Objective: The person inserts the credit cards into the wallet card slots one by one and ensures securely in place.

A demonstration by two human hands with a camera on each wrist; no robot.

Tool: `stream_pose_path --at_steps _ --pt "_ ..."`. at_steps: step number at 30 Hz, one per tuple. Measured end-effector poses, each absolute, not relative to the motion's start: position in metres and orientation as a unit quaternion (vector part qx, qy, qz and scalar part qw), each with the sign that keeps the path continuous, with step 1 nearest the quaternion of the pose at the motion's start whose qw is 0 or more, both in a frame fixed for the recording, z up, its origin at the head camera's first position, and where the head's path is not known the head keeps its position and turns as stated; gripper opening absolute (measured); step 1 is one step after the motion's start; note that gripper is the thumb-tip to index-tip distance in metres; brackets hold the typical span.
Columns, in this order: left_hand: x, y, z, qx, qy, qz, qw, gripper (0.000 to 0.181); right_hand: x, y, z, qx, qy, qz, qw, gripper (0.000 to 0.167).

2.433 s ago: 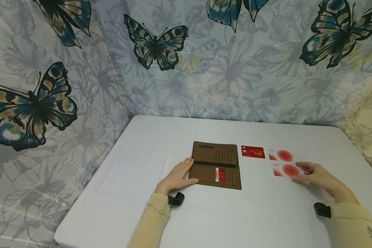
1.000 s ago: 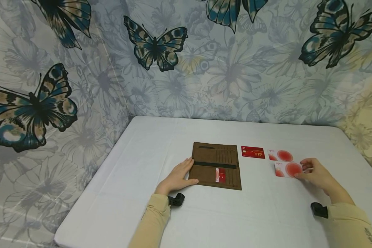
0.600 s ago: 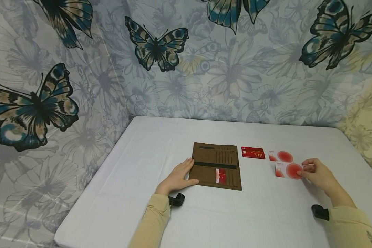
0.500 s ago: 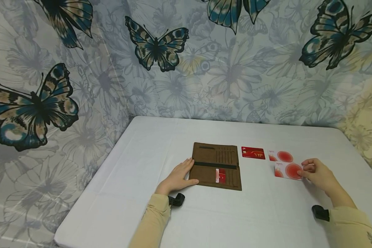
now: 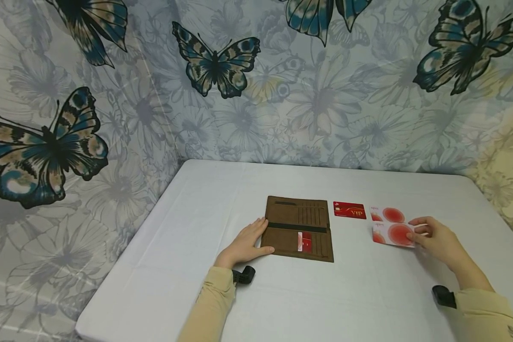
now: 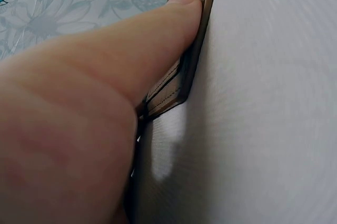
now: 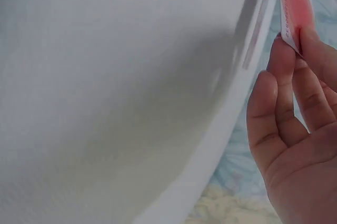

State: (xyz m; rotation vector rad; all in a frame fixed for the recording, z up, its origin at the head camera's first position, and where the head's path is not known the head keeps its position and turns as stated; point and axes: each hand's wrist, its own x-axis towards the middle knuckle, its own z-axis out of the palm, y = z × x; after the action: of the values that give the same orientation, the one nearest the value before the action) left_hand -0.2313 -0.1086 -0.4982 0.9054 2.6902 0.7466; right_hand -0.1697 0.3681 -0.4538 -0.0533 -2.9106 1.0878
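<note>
A brown wallet (image 5: 282, 244) lies unfolded on the white table, with a red-and-white card (image 5: 304, 242) partly showing from one of its lower slots. My left hand (image 5: 242, 243) rests along the wallet's left edge; in the left wrist view its thumb (image 6: 174, 29) lies straight over the wallet's border. To the right, my right hand (image 5: 438, 241) pinches a white card with a red circle (image 5: 382, 233) by its right end, between thumb and fingers. The right wrist view shows that pinched card (image 7: 296, 3) raised off the tabletop.
A red VIP card (image 5: 349, 210) lies just right of the wallet. Beside it is another white card with a red circle (image 5: 393, 214), directly behind the pinched one. The table (image 5: 222, 190) backs onto a butterfly-patterned wall (image 5: 248, 128).
The pinched card first slid a little right, then came back left and tilted up off the table in my right hand. My left hand and the wallet have stayed put.
</note>
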Motion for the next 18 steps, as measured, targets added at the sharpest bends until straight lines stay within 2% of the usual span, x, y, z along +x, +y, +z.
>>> stream_pose_path --at_steps 10,18 --pt "-0.232 -0.108 -0.498 0.304 0.914 0.248 0.106 0.083 -0.167 0.348 -0.445 0.029 -0.903 0.428 0.013 0.04" --pt "-0.232 -0.109 -0.499 0.303 0.914 0.249 0.105 0.083 -0.169 0.315 -0.429 0.028 -0.883 0.468 -0.015 0.041"
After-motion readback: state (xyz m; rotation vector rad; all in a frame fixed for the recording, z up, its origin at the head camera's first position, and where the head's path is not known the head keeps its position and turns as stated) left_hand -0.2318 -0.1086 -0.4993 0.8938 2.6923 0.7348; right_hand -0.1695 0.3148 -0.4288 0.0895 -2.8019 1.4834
